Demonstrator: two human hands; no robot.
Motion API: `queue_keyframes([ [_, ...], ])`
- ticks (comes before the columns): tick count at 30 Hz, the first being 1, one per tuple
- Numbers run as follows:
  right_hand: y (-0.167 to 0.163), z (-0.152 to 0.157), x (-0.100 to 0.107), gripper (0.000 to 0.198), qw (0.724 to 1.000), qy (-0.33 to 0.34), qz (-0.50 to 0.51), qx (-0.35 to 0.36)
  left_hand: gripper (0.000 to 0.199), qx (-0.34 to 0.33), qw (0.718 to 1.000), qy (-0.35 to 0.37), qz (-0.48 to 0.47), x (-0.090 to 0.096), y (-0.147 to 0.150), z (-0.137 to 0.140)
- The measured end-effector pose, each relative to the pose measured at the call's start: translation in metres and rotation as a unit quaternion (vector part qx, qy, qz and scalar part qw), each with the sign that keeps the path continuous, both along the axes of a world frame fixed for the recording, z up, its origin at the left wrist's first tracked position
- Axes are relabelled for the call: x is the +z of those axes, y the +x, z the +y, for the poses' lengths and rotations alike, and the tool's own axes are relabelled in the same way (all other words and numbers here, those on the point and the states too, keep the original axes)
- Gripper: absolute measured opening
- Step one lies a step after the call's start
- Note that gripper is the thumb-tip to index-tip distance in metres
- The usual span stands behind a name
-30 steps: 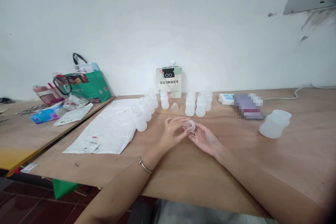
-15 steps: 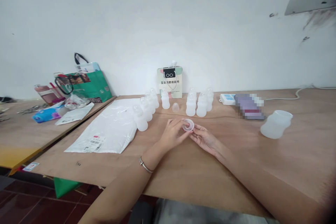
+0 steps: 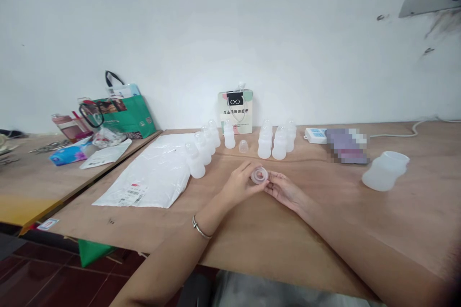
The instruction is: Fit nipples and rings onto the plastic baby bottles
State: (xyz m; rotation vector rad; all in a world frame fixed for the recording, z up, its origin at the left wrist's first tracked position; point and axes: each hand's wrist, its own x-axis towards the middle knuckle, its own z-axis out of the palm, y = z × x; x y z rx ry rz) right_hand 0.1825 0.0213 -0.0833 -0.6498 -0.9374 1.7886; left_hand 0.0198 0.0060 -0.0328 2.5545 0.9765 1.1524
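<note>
Both hands hold a translucent bottle collar ring (image 3: 255, 180) above the table, its round opening facing me; a nipple seems to sit inside it. My left hand (image 3: 238, 184) grips its left side with thumb and fingers. My right hand (image 3: 287, 192) pinches its right edge with the fingertips. Beyond the hands, a clear dome cap (image 3: 244, 147) stands on the table. An open frosted baby bottle (image 3: 381, 175) without a top stands to the right. Capped baby bottles stand in groups, one (image 3: 195, 163) at the left and another (image 3: 264, 144) right of the cap.
A white plastic mailer (image 3: 151, 168) lies on the wooden table (image 3: 288, 244) at the left. A paper bag (image 3: 236, 110) stands by the wall. A power strip (image 3: 315, 135) and a blurred purple item (image 3: 345, 146) lie at the right. A green bag (image 3: 135, 117) stands on the adjoining table.
The view has shifted slightly, moving the scene a little rightward. The ring has turned slightly in the hands and my left fingers have shifted on it. Both hands still hold it.
</note>
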Motion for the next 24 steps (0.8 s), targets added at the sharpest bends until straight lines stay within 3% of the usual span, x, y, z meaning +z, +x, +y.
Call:
queue_keyframes([
  [5,-0.001,-0.002,0.004,0.011,1.0,-0.015,0.019,-0.01,0.031,-0.003,0.999,0.033,-0.019,0.0,0.002,-0.003],
  [10,-0.007,-0.007,0.01,0.015,0.999,-0.004,-0.003,-0.05,0.03,0.051,0.995,0.06,-0.056,-0.004,0.003,0.004],
  [14,-0.007,-0.006,0.009,0.018,0.996,0.011,-0.031,-0.079,0.031,0.035,0.997,0.057,-0.043,-0.004,0.002,0.004],
  [21,-0.001,-0.002,0.013,0.019,0.993,0.04,-0.066,-0.09,0.033,0.015,0.999,0.017,-0.039,-0.002,-0.001,0.002],
  [24,0.004,-0.003,0.016,0.018,0.984,0.083,-0.106,-0.121,0.036,0.009,0.997,-0.059,-0.047,-0.004,-0.001,0.005],
])
